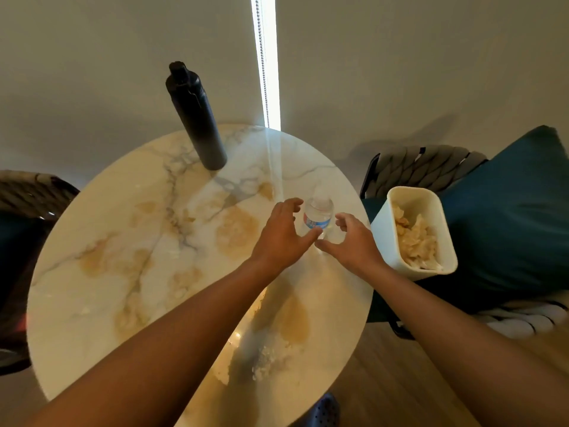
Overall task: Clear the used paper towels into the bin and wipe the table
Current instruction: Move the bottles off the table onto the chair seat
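Observation:
A round marble table [123, 248] fills the view. On its right side stands a small clear plastic water bottle [318, 215] with a blue and red label. My left hand [284, 235] and my right hand [354, 238] flank the bottle, fingers spread; the left thumb tip lies against the bottle's base. Neither hand has closed around it. A white bin [383, 238] just off the table's right edge holds crumpled paper towels [415, 241]. A crumpled paper towel [268, 362] lies on the table near its front edge, between my forearms.
A tall black flask [197, 118] stands at the table's far edge. A woven chair with a teal cushion [508, 217] sits to the right behind the bin. Another dark chair [27, 204] is at the left. A dark shoe [323, 411] shows below on the wooden floor.

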Tool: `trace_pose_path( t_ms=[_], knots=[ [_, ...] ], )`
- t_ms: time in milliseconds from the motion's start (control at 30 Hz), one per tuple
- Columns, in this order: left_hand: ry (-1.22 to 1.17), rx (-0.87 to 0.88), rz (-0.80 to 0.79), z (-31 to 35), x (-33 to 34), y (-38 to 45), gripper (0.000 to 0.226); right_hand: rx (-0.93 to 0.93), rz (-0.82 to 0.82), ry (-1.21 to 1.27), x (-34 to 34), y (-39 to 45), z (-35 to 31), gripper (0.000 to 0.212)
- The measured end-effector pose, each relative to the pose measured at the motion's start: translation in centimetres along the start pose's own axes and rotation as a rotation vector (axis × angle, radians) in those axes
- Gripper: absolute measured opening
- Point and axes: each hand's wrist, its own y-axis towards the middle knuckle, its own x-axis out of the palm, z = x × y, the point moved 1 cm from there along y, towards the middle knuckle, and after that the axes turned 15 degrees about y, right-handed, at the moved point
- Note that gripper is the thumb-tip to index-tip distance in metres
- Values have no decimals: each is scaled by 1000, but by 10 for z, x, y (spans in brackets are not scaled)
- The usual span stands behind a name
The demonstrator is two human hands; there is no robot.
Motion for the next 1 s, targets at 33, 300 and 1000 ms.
trace_pose_path(
  t_ms=[33, 300, 1000],
  knots=[
    [-18, -4, -8, 1, 1, 4, 75, 14, 0, 26, 3, 3, 0, 79],
    [-73, 5, -29, 1, 21, 30, 82, -5, -61, 115, 22, 26, 12, 65],
    [-87, 10, 136, -1, -17, -4, 69, -185, -94, 0, 27, 3, -21, 53]
  ],
)
